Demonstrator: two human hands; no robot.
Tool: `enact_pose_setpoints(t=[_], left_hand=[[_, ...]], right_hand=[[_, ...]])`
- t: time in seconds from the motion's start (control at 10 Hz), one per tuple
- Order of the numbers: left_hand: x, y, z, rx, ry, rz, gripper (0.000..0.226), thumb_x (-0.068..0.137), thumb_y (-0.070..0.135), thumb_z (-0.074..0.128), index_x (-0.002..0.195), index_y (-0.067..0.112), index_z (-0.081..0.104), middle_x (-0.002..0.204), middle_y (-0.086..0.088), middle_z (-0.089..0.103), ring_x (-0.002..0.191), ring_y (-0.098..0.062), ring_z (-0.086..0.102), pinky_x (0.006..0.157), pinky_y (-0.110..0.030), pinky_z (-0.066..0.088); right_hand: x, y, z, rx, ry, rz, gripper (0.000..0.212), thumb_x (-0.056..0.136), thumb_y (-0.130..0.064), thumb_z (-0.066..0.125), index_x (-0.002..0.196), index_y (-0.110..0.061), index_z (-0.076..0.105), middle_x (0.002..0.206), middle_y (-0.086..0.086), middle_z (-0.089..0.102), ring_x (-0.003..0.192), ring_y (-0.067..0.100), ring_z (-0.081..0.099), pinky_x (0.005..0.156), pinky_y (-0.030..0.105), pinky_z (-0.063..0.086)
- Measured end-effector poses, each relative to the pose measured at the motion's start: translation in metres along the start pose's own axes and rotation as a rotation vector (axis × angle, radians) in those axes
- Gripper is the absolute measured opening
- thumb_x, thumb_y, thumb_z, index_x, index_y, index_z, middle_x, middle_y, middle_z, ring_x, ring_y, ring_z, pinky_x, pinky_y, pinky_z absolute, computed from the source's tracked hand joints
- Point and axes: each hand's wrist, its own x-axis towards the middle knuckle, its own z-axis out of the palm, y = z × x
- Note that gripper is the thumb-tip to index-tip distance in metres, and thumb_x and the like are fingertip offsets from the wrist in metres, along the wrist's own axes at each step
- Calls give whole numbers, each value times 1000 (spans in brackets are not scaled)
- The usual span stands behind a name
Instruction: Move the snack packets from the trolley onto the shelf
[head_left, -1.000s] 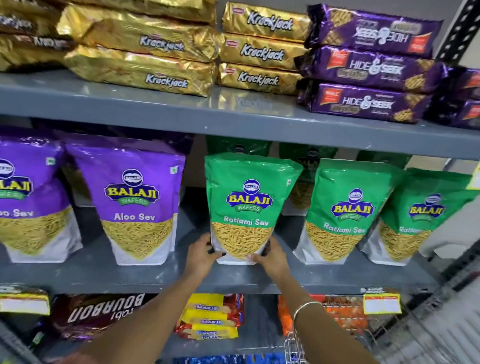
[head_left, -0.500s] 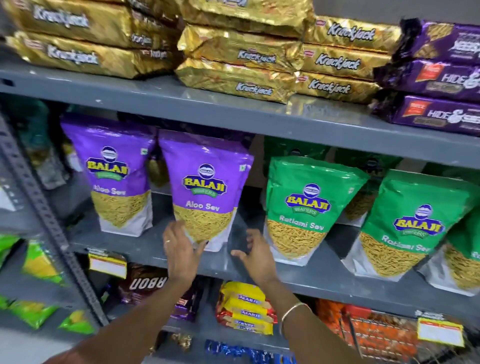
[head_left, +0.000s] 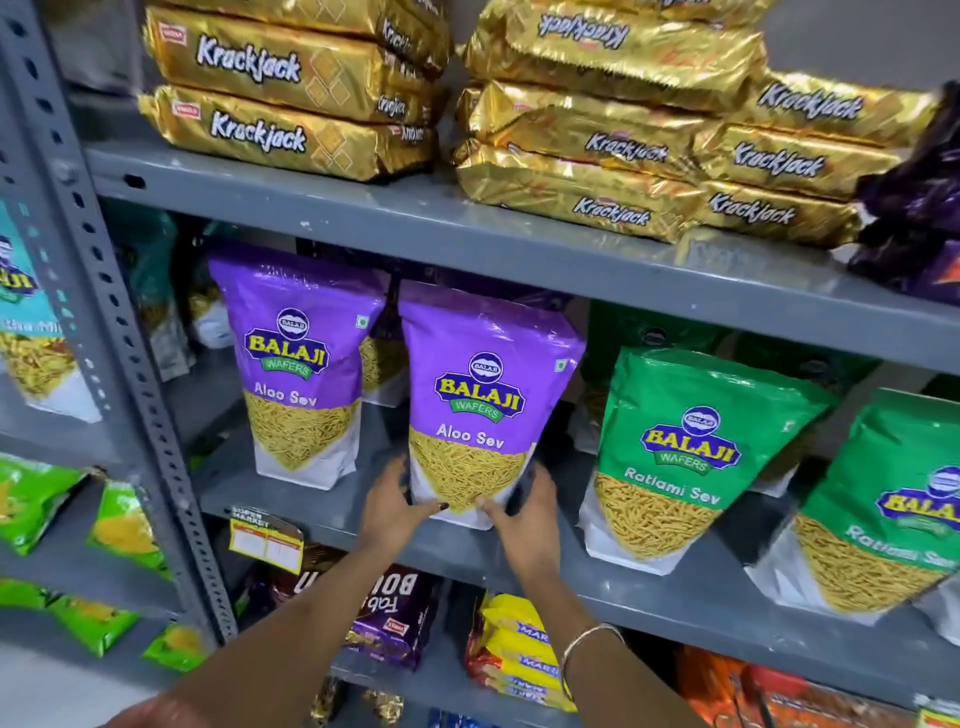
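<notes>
A purple Aloo Sev packet (head_left: 480, 400) stands upright on the grey middle shelf (head_left: 654, 597). My left hand (head_left: 392, 506) grips its lower left corner and my right hand (head_left: 524, 512) grips its lower right corner. A second purple Aloo Sev packet (head_left: 298, 364) stands to its left. Two green Ratlami Sev packets (head_left: 691, 447) (head_left: 893, 499) stand to its right. More packets sit behind the front row, partly hidden. The trolley is out of view.
Gold Krackjack packs (head_left: 291, 93) are stacked on the upper shelf, with purple packs (head_left: 919, 208) at its right end. Biscuit packs (head_left: 519, 649) lie on the lower shelf. A perforated grey upright (head_left: 119, 332) separates a neighbouring rack with green packets (head_left: 119, 525).
My view swung left along the shelf. Both hands left the green Ratlami Sev packet, moved left in the open, and now grip the base of the purple Aloo Sev packet.
</notes>
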Motion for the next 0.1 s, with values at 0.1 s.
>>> enact_pose_setpoints(t=[0.1], left_hand=[[-10, 12, -9, 133, 156, 64, 81, 74, 26, 76, 139, -1, 35, 144, -20, 42, 133, -34, 42, 106, -43, 40]], right_hand=[[-5, -12, -14, -185, 192, -257, 81, 75, -45, 68, 139, -10, 32, 145, 9, 38, 136, 22, 32, 108, 39, 38]])
